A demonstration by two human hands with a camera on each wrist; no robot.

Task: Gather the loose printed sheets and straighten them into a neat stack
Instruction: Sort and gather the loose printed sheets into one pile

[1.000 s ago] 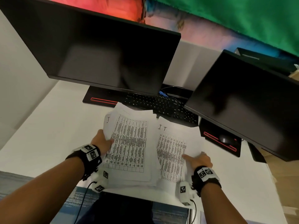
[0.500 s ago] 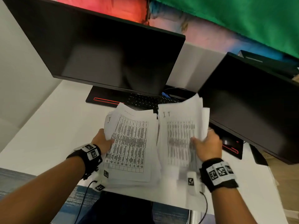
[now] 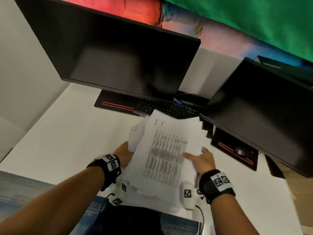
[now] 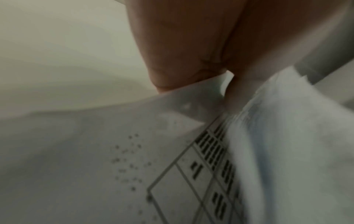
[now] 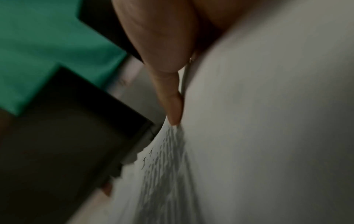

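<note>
The printed sheets (image 3: pixel 166 150) carry black tables and hang in one overlapping bundle above the desk's front edge, uneven at the top and blurred by motion. My left hand (image 3: pixel 127 152) grips the bundle's left edge, its fingers hidden under the paper. In the left wrist view the thumb (image 4: pixel 178 63) lies against the sheets (image 4: pixel 134 166). My right hand (image 3: pixel 196 157) holds the right edge, thumb on top and fingers beneath. The right wrist view shows that thumb (image 5: pixel 172 106) pressing on the top sheet (image 5: pixel 258 136).
A large dark monitor (image 3: pixel 118 58) stands behind the sheets and a second one (image 3: pixel 264 116) at the right. A black keyboard (image 3: pixel 166 107) lies just past the paper. A mouse (image 3: pixel 240 150) sits on the right monitor's red-striped base. The white desk (image 3: pixel 64 133) spreads left.
My right hand has swung its bundle leftward and laid it over the left-hand sheets. Two side-by-side piles are now one overlapping bundle. My left hand has hardly moved.
</note>
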